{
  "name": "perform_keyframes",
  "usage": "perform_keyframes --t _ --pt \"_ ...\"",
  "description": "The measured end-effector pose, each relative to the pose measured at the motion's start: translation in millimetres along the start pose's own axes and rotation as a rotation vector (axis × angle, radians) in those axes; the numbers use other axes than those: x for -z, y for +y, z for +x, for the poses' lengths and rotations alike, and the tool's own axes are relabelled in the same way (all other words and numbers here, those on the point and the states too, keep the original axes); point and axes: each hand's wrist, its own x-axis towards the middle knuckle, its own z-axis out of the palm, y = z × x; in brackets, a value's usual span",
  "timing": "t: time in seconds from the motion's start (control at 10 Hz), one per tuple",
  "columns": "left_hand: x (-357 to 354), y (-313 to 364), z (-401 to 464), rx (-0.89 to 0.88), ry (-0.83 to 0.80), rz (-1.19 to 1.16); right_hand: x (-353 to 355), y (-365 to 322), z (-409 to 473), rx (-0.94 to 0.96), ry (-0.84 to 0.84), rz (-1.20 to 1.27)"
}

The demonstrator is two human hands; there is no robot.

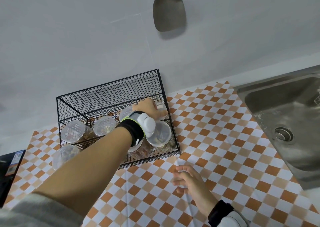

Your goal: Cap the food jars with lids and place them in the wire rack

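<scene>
A black wire rack (110, 91) stands on the checkered counter against the wall, holding several clear lidded food jars (105, 125). My left hand (147, 108) reaches into the rack's back right corner and grips the top of a clear jar (161, 111) there. Another capped jar (160, 134) stands in the front right of the rack, just below my wrist. One capped jar (63, 155) stands at the rack's front left corner, partly behind my forearm. My right hand (188, 180) hovers over the counter in front of the rack, fingers loosely apart, holding nothing.
A steel sink (285, 116) is set into the counter at the right. A metal spatula (168, 12) hangs on the wall above the rack. A dark appliance (8, 171) lies at the left edge. The checkered cloth (225, 140) covers the counter.
</scene>
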Motion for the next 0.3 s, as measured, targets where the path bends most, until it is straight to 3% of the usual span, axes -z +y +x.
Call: perform_keyframes --t 0.3 --pt "-4 -15 -24 -0.068 0.150 -0.068 2 -10 -5 0.075 -0.015 -0.015"
